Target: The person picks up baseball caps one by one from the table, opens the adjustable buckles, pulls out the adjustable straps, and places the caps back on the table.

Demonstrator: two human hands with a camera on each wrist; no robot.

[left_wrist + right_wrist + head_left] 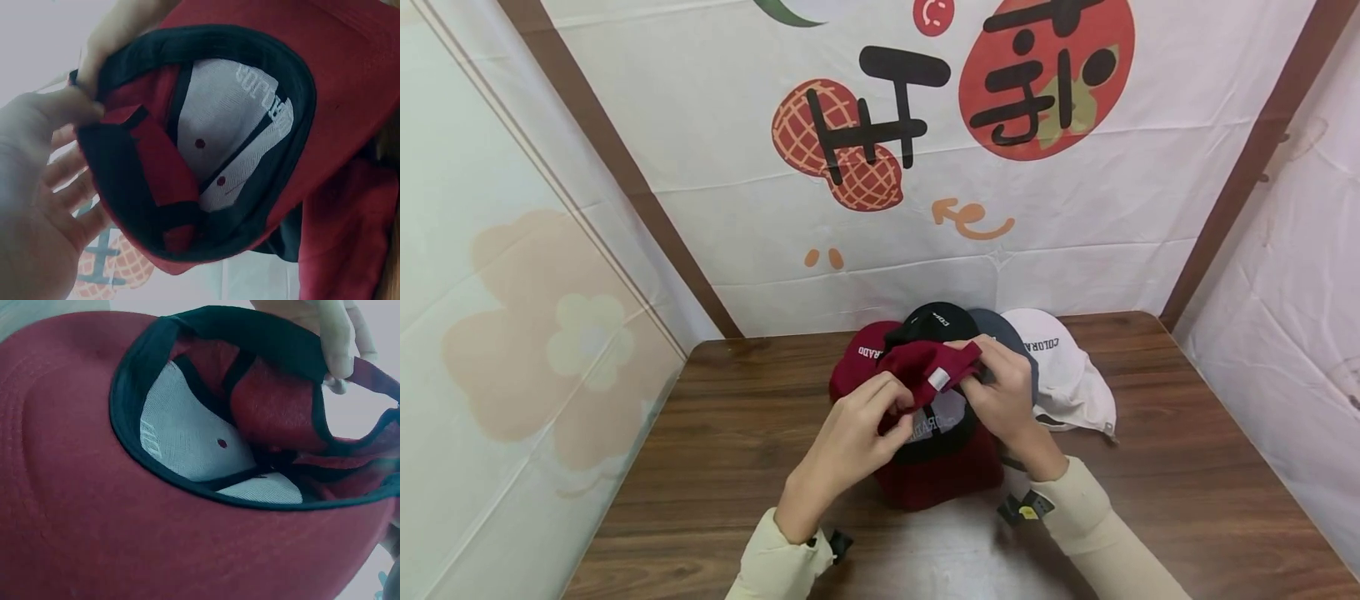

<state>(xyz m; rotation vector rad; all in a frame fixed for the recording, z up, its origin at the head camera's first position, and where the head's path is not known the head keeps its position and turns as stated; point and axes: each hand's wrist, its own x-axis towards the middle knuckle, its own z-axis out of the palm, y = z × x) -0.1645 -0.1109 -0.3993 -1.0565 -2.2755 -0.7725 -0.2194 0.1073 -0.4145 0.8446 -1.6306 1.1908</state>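
A dark red baseball cap [940, 487] is held up with its brim toward me, its dark sweatband and pale inner panels showing. My left hand [857, 429] pinches the cap's back edge on the left; in the left wrist view the thumb of the left hand [44, 156] lies over the band, other fingers behind. On the other side, my right hand [1003, 396] pinches the back edge near the strap and a white label [938, 379]. From the right wrist, the right hand [337, 340] grips the band beside the strap [375, 378].
Behind the held cap, several caps lie in an overlapping row at the table's back: a dark red cap [850, 362], a black cap [942, 317], a grey-blue cap [997, 325] and a white cap [1063, 367]. They rest on the brown wooden table [737, 433], against a printed cloth wall [1060, 225].
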